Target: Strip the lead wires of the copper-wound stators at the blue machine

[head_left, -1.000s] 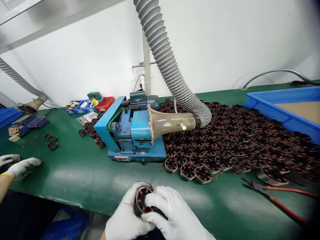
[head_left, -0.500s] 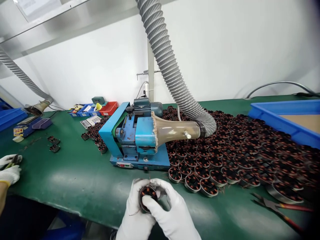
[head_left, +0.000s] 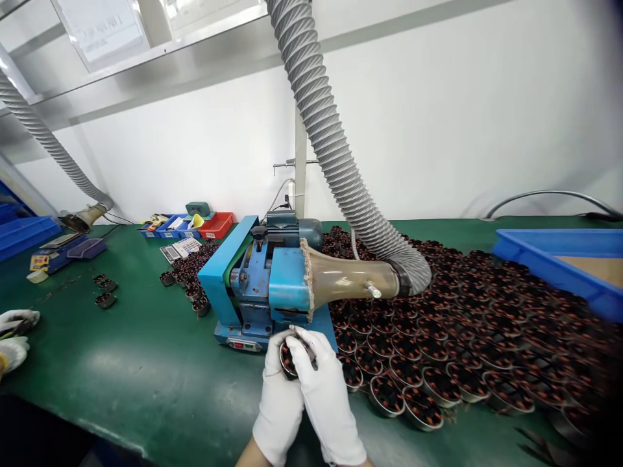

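Both of my hands wear white gloves and hold one round motor stator (head_left: pixel 288 360), with copper windings inside a metal ring. My left hand (head_left: pixel 280 399) wraps its left side from below. On the right side my right hand (head_left: pixel 324 386) grips it, thumb across the top, hiding much of it. The stator is right at the front of a blue belt-driven machine (head_left: pixel 289 279), just below its slotted cover. From that cover a brownish translucent funnel (head_left: pixel 350 279) leads into a grey ribbed hose (head_left: pixel 331 136).
Many similar stators (head_left: pixel 438 337) crowd the green table (head_left: pixel 146 370) to the right, with pliers (head_left: pixel 545 447) near the front and a blue tray (head_left: pixel 540 259) behind. Small bins (head_left: pixel 217 225) stand at the back left. Another person's gloved hands (head_left: pixel 14 344) work at the far left.
My hands have moved forward and up with the stator, from the table's front to the machine's front. The view has tilted upward. My right thumb has shifted across the stator.
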Demonstrator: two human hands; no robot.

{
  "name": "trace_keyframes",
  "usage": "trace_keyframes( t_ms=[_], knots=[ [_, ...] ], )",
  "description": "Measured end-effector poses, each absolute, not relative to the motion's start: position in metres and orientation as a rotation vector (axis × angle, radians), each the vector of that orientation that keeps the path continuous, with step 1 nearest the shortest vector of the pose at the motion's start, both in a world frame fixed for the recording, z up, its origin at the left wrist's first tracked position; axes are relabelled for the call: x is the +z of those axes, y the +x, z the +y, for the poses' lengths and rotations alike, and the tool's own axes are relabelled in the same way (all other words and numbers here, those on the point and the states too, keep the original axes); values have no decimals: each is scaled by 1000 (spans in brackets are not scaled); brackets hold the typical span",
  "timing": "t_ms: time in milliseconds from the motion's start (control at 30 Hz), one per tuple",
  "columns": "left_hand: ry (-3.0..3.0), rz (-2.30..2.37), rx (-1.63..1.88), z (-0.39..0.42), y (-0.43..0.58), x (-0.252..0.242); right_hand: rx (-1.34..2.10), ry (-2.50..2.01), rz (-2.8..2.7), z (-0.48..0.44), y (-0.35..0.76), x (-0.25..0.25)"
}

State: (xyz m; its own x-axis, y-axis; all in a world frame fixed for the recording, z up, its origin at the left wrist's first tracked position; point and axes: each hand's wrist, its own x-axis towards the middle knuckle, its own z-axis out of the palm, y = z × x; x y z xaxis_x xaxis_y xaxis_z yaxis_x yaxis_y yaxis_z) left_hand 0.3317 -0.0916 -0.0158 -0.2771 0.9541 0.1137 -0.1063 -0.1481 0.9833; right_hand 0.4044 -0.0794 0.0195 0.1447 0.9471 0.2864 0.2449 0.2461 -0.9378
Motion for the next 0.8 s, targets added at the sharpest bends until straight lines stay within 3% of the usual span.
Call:
trace_keyframes(
  t_ms=[800],
  knots=[
    [872, 1261, 1649, -63, 338, -12, 639, -1222, -1386, -54, 402, 14]
  ],
)
